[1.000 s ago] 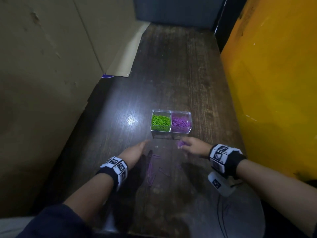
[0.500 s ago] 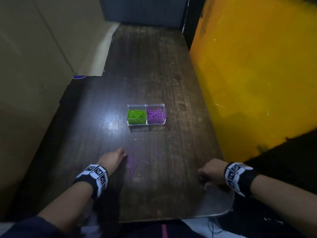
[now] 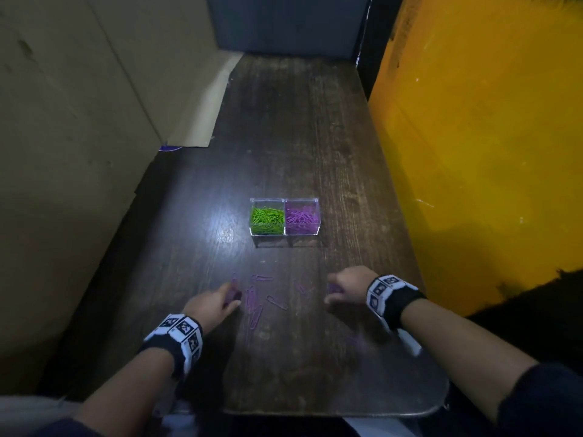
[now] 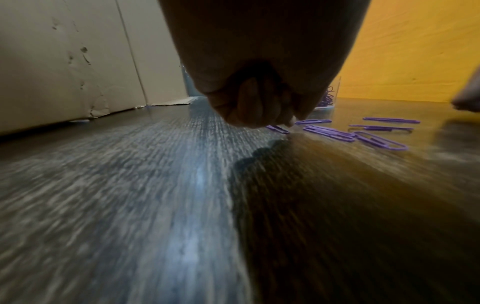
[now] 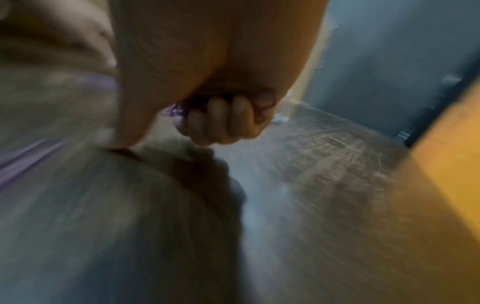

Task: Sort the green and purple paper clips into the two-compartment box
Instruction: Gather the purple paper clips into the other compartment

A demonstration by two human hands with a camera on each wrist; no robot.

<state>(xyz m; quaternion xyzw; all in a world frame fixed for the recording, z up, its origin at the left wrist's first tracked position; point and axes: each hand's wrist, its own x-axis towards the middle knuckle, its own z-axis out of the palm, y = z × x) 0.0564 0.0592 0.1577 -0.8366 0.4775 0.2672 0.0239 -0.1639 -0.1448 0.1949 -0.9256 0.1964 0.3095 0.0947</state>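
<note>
A clear two-compartment box [image 3: 284, 200] stands mid-table, with green paper clips [image 3: 266, 217] in its left half and purple ones [image 3: 301, 219] in its right. Several loose purple paper clips [image 3: 256, 302] [image 4: 374, 139] lie in front of it. My left hand [image 3: 235, 298] [image 4: 283, 121] is at their left edge, its fingers curled and the tips down on one purple clip [image 4: 278, 128]. My right hand [image 3: 329, 293] [image 5: 197, 119] hovers to the right of the clips. Its fingers are curled round a few purple clips [image 5: 176, 109]. That view is blurred.
The dark wooden table [image 3: 299, 121] is narrow. A cardboard wall [image 3: 79, 121] runs along its left side, a yellow wall [image 3: 489, 137] along its right and a dark blue panel [image 3: 284, 23] across the back. The table's rounded front edge [image 3: 315, 411] lies close to me.
My right hand went from the box back to the table's near right edge, then forward again to beside the loose clips. The left hand stayed by the clips.
</note>
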